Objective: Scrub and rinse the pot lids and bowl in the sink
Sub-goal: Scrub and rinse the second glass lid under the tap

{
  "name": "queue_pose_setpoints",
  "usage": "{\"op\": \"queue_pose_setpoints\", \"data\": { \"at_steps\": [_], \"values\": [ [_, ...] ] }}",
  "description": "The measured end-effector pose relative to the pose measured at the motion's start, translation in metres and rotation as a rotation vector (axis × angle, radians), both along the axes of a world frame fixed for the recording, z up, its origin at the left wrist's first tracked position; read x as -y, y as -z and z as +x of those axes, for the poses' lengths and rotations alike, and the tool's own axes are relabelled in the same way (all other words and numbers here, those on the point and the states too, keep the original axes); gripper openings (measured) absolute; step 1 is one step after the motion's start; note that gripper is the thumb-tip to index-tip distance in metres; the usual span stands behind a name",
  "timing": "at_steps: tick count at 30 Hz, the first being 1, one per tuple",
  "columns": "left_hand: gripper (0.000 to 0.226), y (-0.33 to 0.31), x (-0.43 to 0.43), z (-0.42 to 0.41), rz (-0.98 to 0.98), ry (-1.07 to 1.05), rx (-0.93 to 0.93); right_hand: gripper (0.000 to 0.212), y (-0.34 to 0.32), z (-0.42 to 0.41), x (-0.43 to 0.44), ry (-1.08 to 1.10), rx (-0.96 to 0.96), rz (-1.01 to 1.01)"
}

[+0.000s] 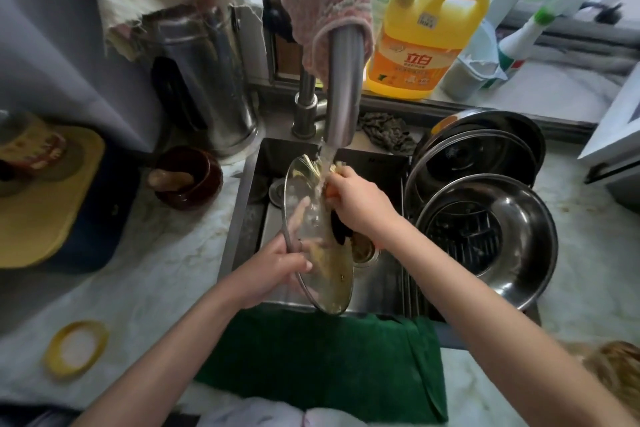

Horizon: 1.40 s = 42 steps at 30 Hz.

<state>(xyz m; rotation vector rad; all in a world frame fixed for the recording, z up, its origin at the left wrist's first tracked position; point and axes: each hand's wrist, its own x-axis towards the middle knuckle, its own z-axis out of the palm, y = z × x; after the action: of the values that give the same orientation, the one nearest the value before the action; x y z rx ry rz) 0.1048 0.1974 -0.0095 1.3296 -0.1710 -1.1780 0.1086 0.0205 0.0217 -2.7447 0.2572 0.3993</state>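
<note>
The left hand's (273,270) fingers (300,217) show as a smear behind the wet glass lid (332,284). The right hand (360,204) covers most of an orange thing (331,193) at the lid's twelve o'clock rim; its kind is unclear. At nine o'clock, the frame edge cuts a blurred object (31,149).

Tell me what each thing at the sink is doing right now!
Tap: on, water running.
Glass lid: wet, tilted on edge over the sink, under the water.
Left hand: grips the lid's rim.
Right hand: holds a scrubber against the lid.
Steel bowl: tilted on the rack, untouched.
Other lid: leaning behind the bowl.
Soap jug: upright, pump on.
</note>
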Motion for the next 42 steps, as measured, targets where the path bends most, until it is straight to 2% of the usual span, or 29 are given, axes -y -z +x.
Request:
{"op": "queue_pose_setpoints", "data": {
  "at_steps": [3, 5, 6, 9, 12, 14, 18, 21, 23, 27, 31, 35, 37, 39, 42],
  "values": [
    [0.082, 0.003, -0.002, 0.005, -0.041, -0.123, -0.084, 0.038, 0.0, -0.028, -0.002, -0.166, 0.079, 0.136],
    [0.079, 0.007, -0.006, 0.007, -0.054, -0.192, -0.111, 0.052, 0.0, -0.06, -0.009, -0.299, 0.069, 0.129],
    [0.085, 0.009, -0.007, 0.006, -0.065, -0.207, -0.126, 0.06, 0.0, -0.068, -0.012, -0.312, 0.047, 0.09],
    [0.095, 0.01, -0.007, 0.006, -0.072, -0.184, -0.093, 0.072, 0.014, -0.056, -0.014, -0.138, 0.093, 0.028],
    [0.097, 0.01, -0.01, 0.009, -0.094, -0.274, -0.102, 0.07, 0.012, -0.083, -0.02, -0.278, 0.132, 0.11],
    [0.1, 0.01, -0.014, 0.011, -0.144, -0.343, -0.147, 0.072, 0.013, -0.107, -0.008, -0.369, 0.037, 0.08],
    [0.092, 0.008, -0.009, 0.011, -0.168, -0.338, -0.14, 0.079, 0.023, -0.087, 0.001, -0.183, 0.081, -0.036],
    [0.091, 0.007, -0.009, 0.017, -0.174, -0.353, -0.133, 0.084, 0.021, -0.11, -0.011, -0.277, 0.038, 0.087],
    [0.091, 0.005, -0.013, 0.02, -0.204, -0.373, -0.164, 0.088, 0.021, -0.124, 0.002, -0.291, -0.042, 0.071],
    [0.087, 0.005, -0.012, 0.019, -0.203, -0.344, -0.162, 0.081, 0.03, -0.105, 0.009, -0.048, 0.005, -0.026],
    [0.086, 0.006, -0.012, 0.017, -0.196, -0.336, -0.168, 0.087, 0.031, -0.128, 0.0, -0.202, 0.006, 0.079],
    [0.088, 0.011, -0.006, 0.009, -0.239, -0.369, -0.224, 0.077, 0.036, -0.109, 0.017, -0.006, 0.017, 0.01],
    [0.088, 0.013, -0.004, 0.009, -0.241, -0.388, -0.213, 0.078, 0.028, -0.11, -0.004, -0.075, 0.107, 0.118],
    [0.088, 0.014, -0.006, 0.01, -0.241, -0.426, -0.222, 0.085, 0.018, -0.126, -0.015, -0.189, 0.12, 0.195],
    [0.09, 0.016, -0.012, 0.007, -0.274, -0.459, -0.276, 0.093, 0.026, -0.129, 0.012, -0.117, 0.059, 0.118]
  ]
}}
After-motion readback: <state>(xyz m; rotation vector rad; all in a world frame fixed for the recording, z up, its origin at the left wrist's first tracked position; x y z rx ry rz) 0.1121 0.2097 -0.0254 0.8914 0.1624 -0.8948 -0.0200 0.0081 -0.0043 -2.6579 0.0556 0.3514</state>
